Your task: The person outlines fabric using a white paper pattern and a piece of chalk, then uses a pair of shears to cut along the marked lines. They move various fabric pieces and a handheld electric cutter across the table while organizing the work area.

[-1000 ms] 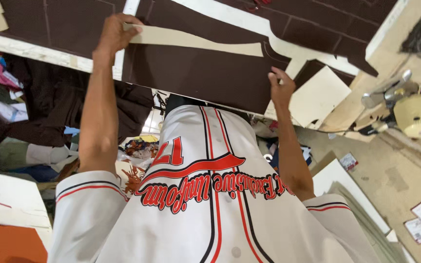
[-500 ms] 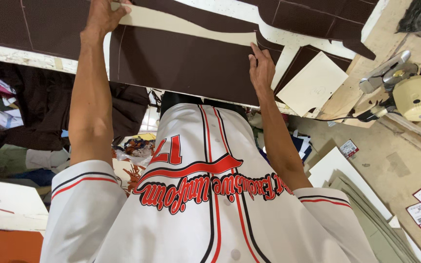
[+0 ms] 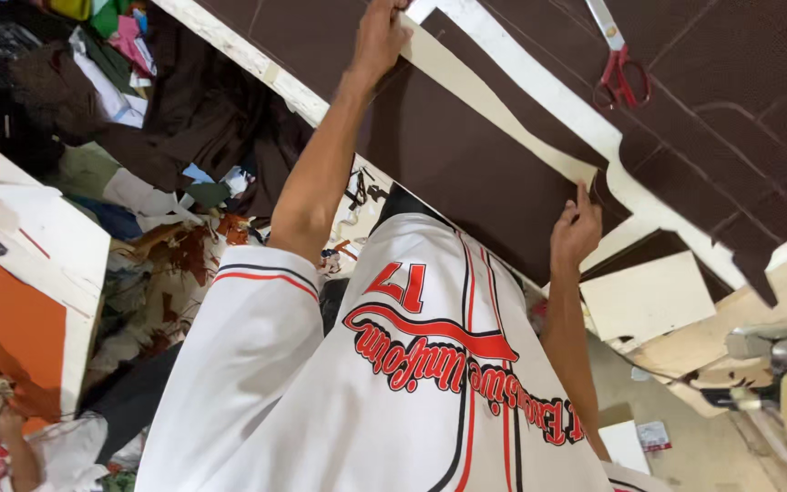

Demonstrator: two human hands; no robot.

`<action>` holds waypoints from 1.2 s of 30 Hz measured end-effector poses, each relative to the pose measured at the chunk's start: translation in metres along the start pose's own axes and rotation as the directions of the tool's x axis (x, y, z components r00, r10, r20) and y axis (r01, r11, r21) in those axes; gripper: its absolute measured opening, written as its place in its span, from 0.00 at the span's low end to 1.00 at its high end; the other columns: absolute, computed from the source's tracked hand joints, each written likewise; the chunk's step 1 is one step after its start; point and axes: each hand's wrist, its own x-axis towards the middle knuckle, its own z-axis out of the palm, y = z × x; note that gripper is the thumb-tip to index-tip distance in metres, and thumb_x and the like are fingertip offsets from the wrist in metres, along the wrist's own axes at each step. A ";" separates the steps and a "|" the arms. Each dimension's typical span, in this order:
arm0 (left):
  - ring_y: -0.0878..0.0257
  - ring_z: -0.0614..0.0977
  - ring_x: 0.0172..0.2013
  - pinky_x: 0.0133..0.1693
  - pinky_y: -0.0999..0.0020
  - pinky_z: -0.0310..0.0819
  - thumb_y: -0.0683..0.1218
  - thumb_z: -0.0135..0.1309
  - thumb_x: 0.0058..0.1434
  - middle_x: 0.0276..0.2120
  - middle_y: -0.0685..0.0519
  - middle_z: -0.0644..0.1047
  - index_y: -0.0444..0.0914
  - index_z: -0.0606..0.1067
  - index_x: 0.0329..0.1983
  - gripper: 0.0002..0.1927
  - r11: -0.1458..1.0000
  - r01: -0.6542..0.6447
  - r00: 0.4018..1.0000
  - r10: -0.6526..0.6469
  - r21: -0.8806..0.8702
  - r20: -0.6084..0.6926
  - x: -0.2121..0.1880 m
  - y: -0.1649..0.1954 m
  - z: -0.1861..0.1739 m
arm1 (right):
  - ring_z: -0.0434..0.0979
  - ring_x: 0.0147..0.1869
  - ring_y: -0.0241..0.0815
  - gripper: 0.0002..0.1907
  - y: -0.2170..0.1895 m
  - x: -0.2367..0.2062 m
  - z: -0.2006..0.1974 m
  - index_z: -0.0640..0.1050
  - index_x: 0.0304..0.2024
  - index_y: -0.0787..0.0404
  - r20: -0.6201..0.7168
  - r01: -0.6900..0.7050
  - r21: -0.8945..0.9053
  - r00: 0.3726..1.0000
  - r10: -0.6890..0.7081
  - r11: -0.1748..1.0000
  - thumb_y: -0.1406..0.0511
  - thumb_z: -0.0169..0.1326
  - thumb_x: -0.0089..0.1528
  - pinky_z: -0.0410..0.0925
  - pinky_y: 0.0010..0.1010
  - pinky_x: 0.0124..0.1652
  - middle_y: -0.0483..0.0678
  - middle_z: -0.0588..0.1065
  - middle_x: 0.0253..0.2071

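Looking down from the head camera, the one view here, both arms reach out over a white worktop (image 3: 539,87) covered with dark brown fabric (image 3: 466,173). The left hand (image 3: 380,41) lies at the far end of a long cream paper pattern strip (image 3: 494,105) that runs across the cloth, and the right hand (image 3: 576,232) presses at the strip's near end, close to the cloth's edge over the worktop's rim. The strip seems already laid in place, flat on the fabric with no visible buckling, and the cloth under it looks smooth; I would judge the laying-out as done or nearly so, with the holding down under way. Several other brown pieces (image 3: 730,118) with pale outlines lie further right, apparently cut or marked, so part of the work looks finished; whether this piece is marked yet cannot be told. Red-handled scissors (image 3: 621,68) lie apart from both hands on the neighbouring cloth, untouched. As for the grip, neither hand closes around anything: the left hand rests with its fingers bent down onto the strip's end, though its fingertips run out of the frame, and the right hand has its fingers spread and pressed against strip and cloth. A cream cardboard sheet (image 3: 649,296) lies below the worktop edge, near the right wrist.
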 end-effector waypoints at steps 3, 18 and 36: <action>0.61 0.79 0.36 0.40 0.66 0.78 0.37 0.63 0.60 0.36 0.50 0.78 0.33 0.73 0.54 0.19 0.917 0.238 0.969 -0.248 -0.320 0.010 -0.011 0.006 0.000 | 0.68 0.34 0.45 0.22 0.006 -0.001 0.000 0.78 0.65 0.58 0.023 -0.051 -0.005 0.998 0.051 0.999 0.73 0.56 0.67 0.65 0.40 0.36 0.50 0.69 0.31; 0.64 0.82 0.31 0.37 0.67 0.76 0.42 0.65 0.58 0.30 0.52 0.80 0.33 0.78 0.40 0.10 0.903 0.414 0.904 -0.423 -0.117 -0.062 -0.048 -0.010 0.019 | 0.66 0.33 0.47 0.21 0.021 0.000 0.004 0.77 0.65 0.59 0.057 -0.054 -0.018 0.997 0.055 0.998 0.71 0.53 0.69 0.64 0.40 0.35 0.50 0.67 0.28; 0.51 0.83 0.29 0.33 0.57 0.76 0.43 0.67 0.59 0.27 0.46 0.78 0.31 0.73 0.31 0.14 0.945 0.318 0.946 -0.312 0.070 -0.092 -0.023 -0.003 0.028 | 0.65 0.33 0.41 0.24 0.019 -0.011 0.006 0.76 0.66 0.59 0.046 -0.092 0.006 0.995 0.091 0.996 0.72 0.54 0.67 0.63 0.36 0.34 0.46 0.64 0.29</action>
